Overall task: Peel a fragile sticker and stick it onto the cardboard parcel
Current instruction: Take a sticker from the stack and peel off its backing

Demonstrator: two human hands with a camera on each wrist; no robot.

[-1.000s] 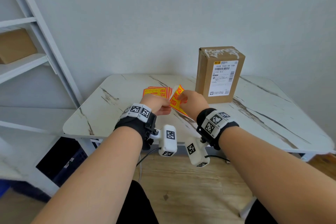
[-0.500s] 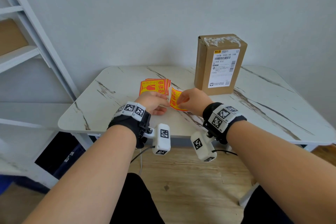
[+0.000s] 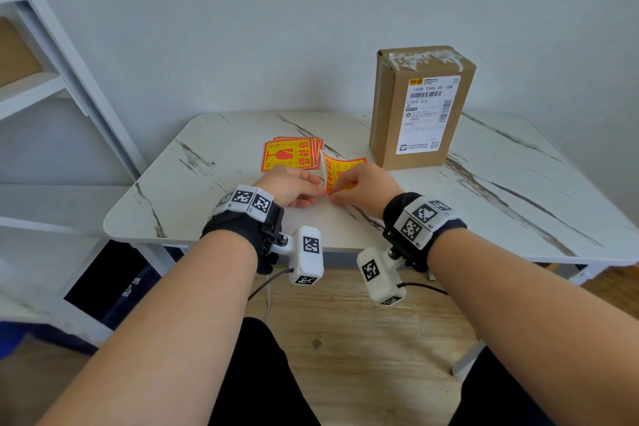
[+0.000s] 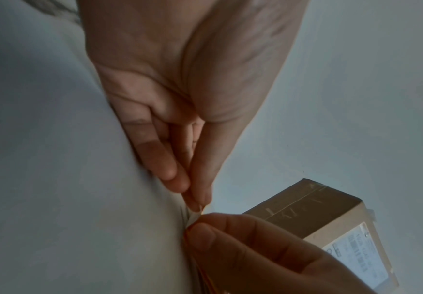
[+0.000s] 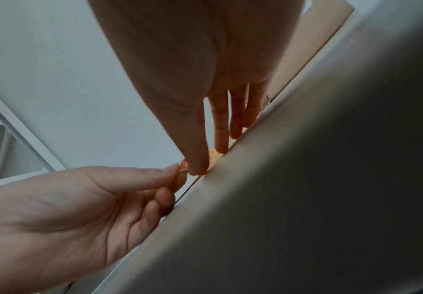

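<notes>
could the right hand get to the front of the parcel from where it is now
Probably yes: the right hand pinches the sticker just in front of the cardboard parcel, with bare table between them.

Head view looks down over the table (image 3: 484, 183); both close wrist views share the pinching hands.
</notes>
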